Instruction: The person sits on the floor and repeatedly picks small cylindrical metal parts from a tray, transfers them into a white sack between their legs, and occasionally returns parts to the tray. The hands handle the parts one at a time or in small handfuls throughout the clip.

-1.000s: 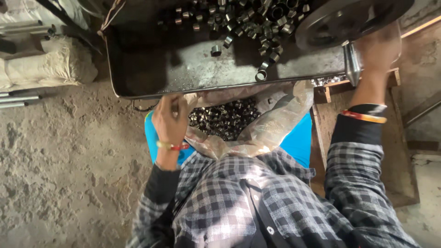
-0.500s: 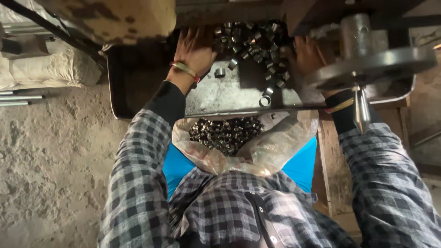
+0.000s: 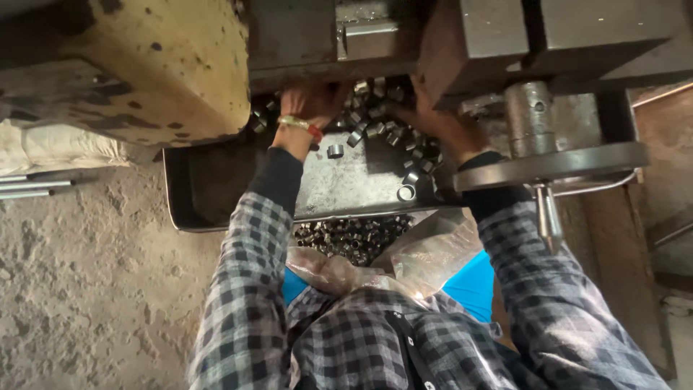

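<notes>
Our left hand (image 3: 307,108) and right hand (image 3: 433,123) reach into the rings (image 3: 375,119) heaped at the tray's (image 3: 346,188) far end, under the machine (image 3: 462,43); fingers hidden, grip unclear; bag (image 3: 361,245) below the tray is part full, many rings left.

Rough concrete floor (image 3: 79,289), blue tub (image 3: 473,285), clear plastic bag (image 3: 426,256), stacked white sacks (image 3: 50,148).

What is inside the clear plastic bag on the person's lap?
The plastic bag holds a heap of small metal rings, seen through its open mouth. The tray edge covers the heap's far side, and the bag's depth is hidden.
</notes>
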